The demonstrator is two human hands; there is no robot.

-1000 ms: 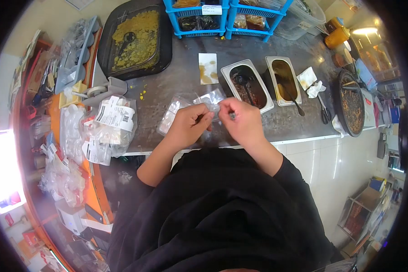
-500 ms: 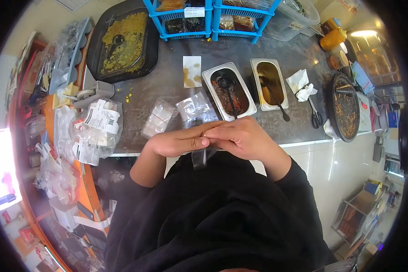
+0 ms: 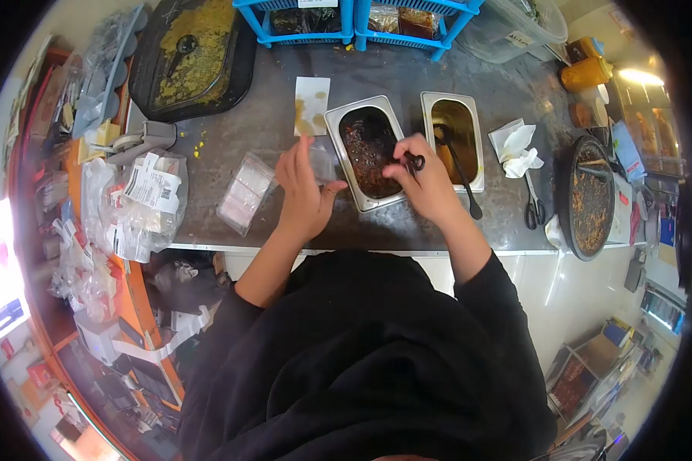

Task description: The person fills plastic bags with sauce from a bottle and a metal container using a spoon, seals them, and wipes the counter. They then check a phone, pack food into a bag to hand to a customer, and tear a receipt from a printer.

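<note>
My right hand [image 3: 429, 184] is closed around the dark handle of a spoon [image 3: 416, 162] over the left steel container [image 3: 373, 205]. Dark reddish, oily food with bits in it [image 3: 365, 150] fills that container; the spoon's bowl is hard to make out. Left of it, my left hand [image 3: 304, 192] is raised with its fingers stretched and thumb apart. Beside and partly behind this hand lies a clear plastic bag [image 3: 323, 165]. Further left is a stack of small clear bags [image 3: 247, 192]. To the right, a second steel container [image 3: 475, 146] holds yellowish oil and a black spoon [image 3: 460, 173].
A black tray [image 3: 242, 88] of yellow food stands back left, near a tape dispenser [image 3: 150, 138]. Blue racks [image 3: 354, 31] stand behind. At right are crumpled tissue [image 3: 521, 157], scissors [image 3: 533, 211] and a round dark pan [image 3: 569, 203]. A stained paper [image 3: 312, 96] lies mid-table.
My hands have parted from the small clear plastic piece they held together near the table edge. The right moved forward onto the spoon; the left rose beside the container. The view shifted slightly.
</note>
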